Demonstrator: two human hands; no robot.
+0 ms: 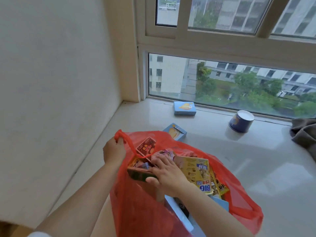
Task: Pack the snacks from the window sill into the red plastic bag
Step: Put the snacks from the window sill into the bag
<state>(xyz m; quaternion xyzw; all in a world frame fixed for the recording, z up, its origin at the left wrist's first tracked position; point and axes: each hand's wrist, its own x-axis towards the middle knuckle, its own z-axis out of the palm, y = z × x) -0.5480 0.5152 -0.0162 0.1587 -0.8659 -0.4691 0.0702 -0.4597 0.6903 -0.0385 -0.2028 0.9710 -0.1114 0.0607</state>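
down on the pale window sill (pixel 222 159) sits the red plastic bag (pixel 145 211), mouth wide and crammed with snacks. left hand (pixel 113 150) grips the bag's twisted handle loop up at the near left corner, fingers curled tight round it, pulling that side upward. right hand (pixel 166 173) is inside the mouth, fingers spread over the top of a brown snack box (pixel 138 174) with the thumb hooked on its near face, so it's clamped on that box. beside it in the bag, a yellow packet (pixel 198 173) with blue lettering leans toward the right, a red box (pixel 147 147) stands up at the back, and a light blue box (pixel 181 218) shows low at the front. beyond the bag, well apart from both hands, one blue biscuit box (pixel 176 132) lies just past the bag's far edge, another blue biscuit box (pixel 184 108) rests close to the window glass, and a dark blue round tub (pixel 241 122) tilts on the sill further right. grey cloth (pixel 304 134) bunches at the right edge.
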